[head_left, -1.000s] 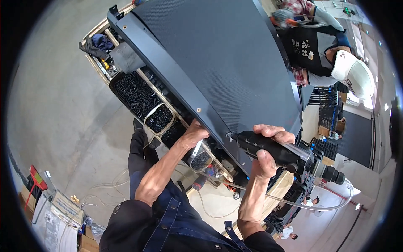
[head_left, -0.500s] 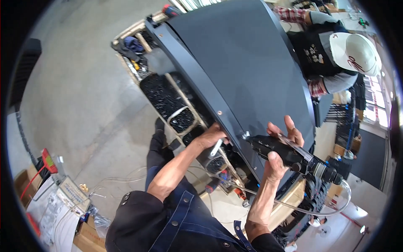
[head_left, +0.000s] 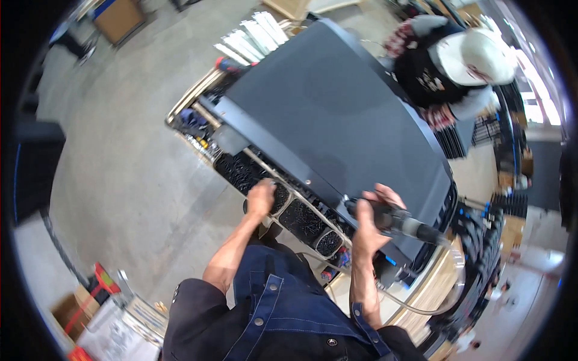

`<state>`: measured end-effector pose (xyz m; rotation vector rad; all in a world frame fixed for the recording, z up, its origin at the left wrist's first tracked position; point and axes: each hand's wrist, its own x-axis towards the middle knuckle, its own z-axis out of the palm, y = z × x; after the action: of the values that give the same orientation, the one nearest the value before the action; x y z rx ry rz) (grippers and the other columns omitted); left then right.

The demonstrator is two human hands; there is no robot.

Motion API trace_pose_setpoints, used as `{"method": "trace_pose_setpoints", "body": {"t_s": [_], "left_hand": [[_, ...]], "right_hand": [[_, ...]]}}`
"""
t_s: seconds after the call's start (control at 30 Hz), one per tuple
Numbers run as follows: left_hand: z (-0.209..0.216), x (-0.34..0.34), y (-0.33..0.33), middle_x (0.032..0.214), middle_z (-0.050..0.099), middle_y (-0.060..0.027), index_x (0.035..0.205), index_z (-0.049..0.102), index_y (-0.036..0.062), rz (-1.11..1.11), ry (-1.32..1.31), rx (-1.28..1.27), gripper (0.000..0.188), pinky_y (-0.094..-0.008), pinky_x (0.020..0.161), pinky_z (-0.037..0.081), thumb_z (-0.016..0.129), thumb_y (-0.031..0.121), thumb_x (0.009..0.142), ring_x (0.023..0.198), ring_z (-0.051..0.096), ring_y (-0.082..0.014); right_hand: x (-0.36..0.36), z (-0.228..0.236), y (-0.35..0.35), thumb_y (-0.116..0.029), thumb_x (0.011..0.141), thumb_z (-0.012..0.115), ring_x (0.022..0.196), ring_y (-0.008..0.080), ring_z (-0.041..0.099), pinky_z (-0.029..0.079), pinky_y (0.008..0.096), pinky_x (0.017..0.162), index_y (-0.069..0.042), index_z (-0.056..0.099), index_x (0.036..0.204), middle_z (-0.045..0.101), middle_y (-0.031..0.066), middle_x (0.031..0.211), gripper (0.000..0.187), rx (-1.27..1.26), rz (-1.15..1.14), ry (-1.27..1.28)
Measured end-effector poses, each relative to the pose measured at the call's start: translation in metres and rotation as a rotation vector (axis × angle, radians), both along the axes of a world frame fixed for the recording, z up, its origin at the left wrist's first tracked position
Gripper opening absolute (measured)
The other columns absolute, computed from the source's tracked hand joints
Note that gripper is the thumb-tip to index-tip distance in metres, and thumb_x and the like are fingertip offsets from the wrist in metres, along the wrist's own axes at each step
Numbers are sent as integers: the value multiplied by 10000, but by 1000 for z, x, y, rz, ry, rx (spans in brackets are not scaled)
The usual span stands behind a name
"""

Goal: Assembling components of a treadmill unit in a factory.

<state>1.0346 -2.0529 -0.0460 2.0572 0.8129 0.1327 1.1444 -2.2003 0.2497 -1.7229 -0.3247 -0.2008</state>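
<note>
Centrally, note the dark power driver (head_left: 385, 216) encircled by the curled fingers of the right hand (head_left: 369, 230), tip at the near edge of the broad grey panel (head_left: 337, 108). To the left, see the left hand (head_left: 261, 197) at the row of bins (head_left: 290, 202) of small black parts (head_left: 302, 222), fingers bunched, too blurred to tell whether pinching anything. Beyond the panel, observe a co-worker (head_left: 424, 78) in a white cap (head_left: 478, 57)

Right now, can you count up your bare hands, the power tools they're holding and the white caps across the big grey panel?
Bare hands: 2, left hand and right hand
Hose-fed power driver, held: 1
White cap across the grey panel: 1
Total: 4
</note>
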Motion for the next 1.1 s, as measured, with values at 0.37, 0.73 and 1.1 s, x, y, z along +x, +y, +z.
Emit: {"method": "trace_pose_setpoints", "body": {"t_s": [0.37,0.73,1.1], "left_hand": [[172,12,-49,1192,681,-157,1272,596,-60,-330,-51,-1453,517,-374,930,539,520,402,1052,1049,666,-237],[180,-54,-177,1114,659,-57,1168,608,122,229,370,-1789,396,-412,924,547,385,433,1066,1036,659,-228],[107,-57,-151,966,619,-142,1118,578,36,494,-172,-1298,411,-410,705,557,427,384,959,829,608,-283]], "right_hand": [[13,49,-54,-240,789,806,1083,270,617,520,428,956,-36,452,1323,545,149,1246,672,-59,-23,-309],[-140,-47,-193,-191,782,777,1335,395,478,379,502,1128,-39,469,1436,475,241,1413,739,-639,383,147],[-209,-126,-527,-443,977,604,1007,338,689,553,388,907,25,618,1267,723,155,1099,551,-115,808,1633]]}}
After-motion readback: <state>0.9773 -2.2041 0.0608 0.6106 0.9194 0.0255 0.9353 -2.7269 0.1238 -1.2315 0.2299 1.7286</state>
